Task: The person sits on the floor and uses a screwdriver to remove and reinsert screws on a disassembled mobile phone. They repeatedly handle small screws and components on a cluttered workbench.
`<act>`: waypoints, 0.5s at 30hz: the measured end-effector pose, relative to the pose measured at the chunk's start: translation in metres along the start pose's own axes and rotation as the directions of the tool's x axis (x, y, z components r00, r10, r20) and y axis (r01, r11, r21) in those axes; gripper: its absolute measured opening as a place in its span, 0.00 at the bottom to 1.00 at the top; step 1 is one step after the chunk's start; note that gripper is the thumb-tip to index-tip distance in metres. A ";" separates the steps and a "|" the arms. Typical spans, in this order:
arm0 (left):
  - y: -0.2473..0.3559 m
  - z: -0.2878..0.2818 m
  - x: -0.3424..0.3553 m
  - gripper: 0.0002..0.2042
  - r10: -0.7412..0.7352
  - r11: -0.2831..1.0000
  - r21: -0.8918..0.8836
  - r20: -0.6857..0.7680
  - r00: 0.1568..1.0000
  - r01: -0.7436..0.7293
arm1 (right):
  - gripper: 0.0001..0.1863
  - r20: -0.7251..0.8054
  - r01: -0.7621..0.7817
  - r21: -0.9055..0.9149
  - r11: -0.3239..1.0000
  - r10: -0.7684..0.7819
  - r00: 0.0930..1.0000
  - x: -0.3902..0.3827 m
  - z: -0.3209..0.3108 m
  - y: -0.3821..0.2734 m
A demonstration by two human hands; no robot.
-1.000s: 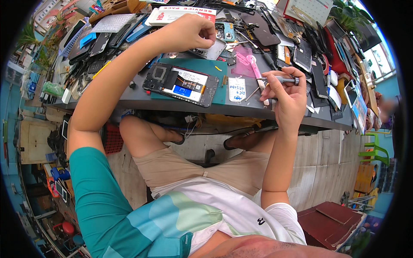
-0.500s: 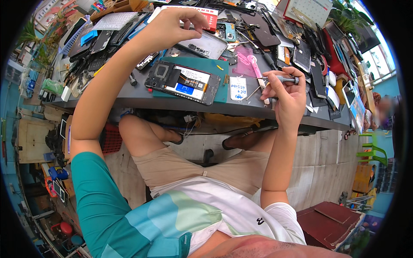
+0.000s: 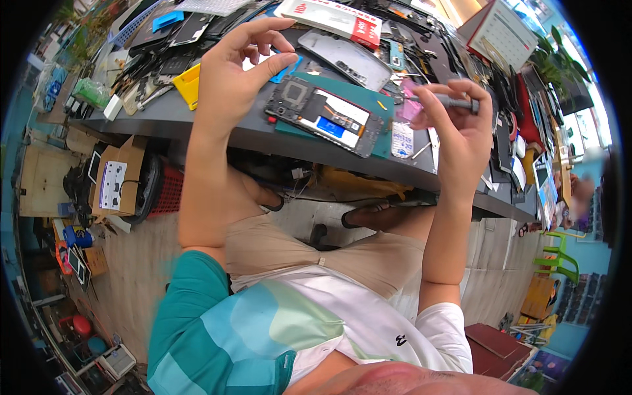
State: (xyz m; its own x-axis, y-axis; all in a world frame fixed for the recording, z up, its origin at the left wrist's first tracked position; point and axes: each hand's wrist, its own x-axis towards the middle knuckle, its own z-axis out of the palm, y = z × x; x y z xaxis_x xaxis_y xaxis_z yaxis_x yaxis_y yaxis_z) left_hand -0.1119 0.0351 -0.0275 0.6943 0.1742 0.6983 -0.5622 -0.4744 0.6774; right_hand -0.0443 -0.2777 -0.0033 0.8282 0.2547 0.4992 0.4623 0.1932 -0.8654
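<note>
An opened phone (image 3: 316, 118), its inner parts and a white battery with a blue sticker exposed, lies face down at a slant on a green mat (image 3: 359, 95). My left hand (image 3: 238, 69) hovers above the desk to the left of the phone, thumb and fingers apart, with nothing visible between them. To the right of the phone, my raised right hand (image 3: 461, 125) grips a screwdriver (image 3: 469, 105) with a grey handle; its tip is hard to make out. Under and beside that hand lie a white card (image 3: 401, 141) with handwriting and a pink plastic sheet (image 3: 411, 108).
Behind the phone lies a pale phone housing (image 3: 349, 58), with a red and white box (image 3: 329, 20) beyond. A yellow plastic piece (image 3: 187, 87) is left of my left wrist. Piles of phone parts crowd the desk; a desk calendar (image 3: 503, 34) stands at the far right.
The view has shifted. My left hand has moved left and nearer relative to the phone, uncovering the box. My right hand still holds the screwdriver, slightly higher.
</note>
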 end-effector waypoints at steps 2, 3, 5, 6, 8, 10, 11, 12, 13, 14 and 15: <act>0.005 0.002 -0.015 0.23 -0.071 0.995 -0.081 -0.068 0.995 0.065 | 0.23 0.085 -0.007 -0.047 0.999 0.011 0.996 0.010 0.025 -0.006; 0.006 0.002 -0.025 0.24 -0.091 0.992 -0.095 -0.100 0.991 0.082 | 0.23 0.136 -0.007 -0.064 0.998 0.016 0.991 0.014 0.039 -0.007; 0.011 0.009 -0.035 0.26 -0.127 0.984 -0.138 -0.122 0.984 0.110 | 0.23 0.214 0.042 -0.111 0.993 -0.018 0.977 0.020 0.061 -0.009; 0.010 0.009 -0.040 0.27 -0.110 0.990 -0.104 -0.117 0.987 0.098 | 0.23 0.257 0.069 -0.128 0.989 -0.034 0.966 0.022 0.071 -0.008; 0.003 0.010 -0.049 0.27 -0.080 0.996 -0.040 -0.103 0.991 0.076 | 0.23 0.286 0.114 -0.164 0.980 -0.063 0.956 0.023 0.087 -0.003; 0.000 0.007 -0.053 0.31 -0.098 0.994 -0.056 -0.093 0.991 0.093 | 0.23 0.326 0.135 -0.167 0.977 -0.075 0.942 0.025 0.097 0.003; 0.000 0.007 -0.053 0.32 -0.099 0.993 -0.071 -0.095 0.991 0.092 | 0.23 0.336 0.122 -0.174 0.977 -0.057 0.940 0.024 0.100 0.004; 0.000 0.006 -0.053 0.33 -0.099 0.992 -0.086 -0.094 0.991 0.091 | 0.23 0.336 0.126 -0.178 0.976 -0.060 0.940 0.024 0.103 0.004; -0.001 0.005 -0.053 0.33 -0.104 0.991 -0.094 -0.093 0.990 0.096 | 0.23 0.337 0.130 -0.183 0.975 -0.062 0.940 0.023 0.106 0.005; -0.001 0.004 -0.054 0.34 -0.110 0.990 -0.103 -0.092 0.990 0.100 | 0.23 0.337 0.133 -0.187 0.973 -0.064 0.939 0.023 0.108 0.005; -0.002 0.004 -0.053 0.35 -0.114 0.988 -0.113 -0.090 0.989 0.104 | 0.23 0.339 0.139 -0.194 0.971 -0.067 0.939 0.022 0.109 0.005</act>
State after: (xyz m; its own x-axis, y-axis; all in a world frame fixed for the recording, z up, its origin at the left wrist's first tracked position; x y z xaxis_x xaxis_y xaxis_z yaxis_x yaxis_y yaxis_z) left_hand -0.1460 0.0236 -0.0672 0.7107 0.3039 0.6345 -0.5344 -0.3533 0.7678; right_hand -0.0586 -0.1678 0.0080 0.6390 0.5469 0.5409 0.6255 0.0397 -0.7792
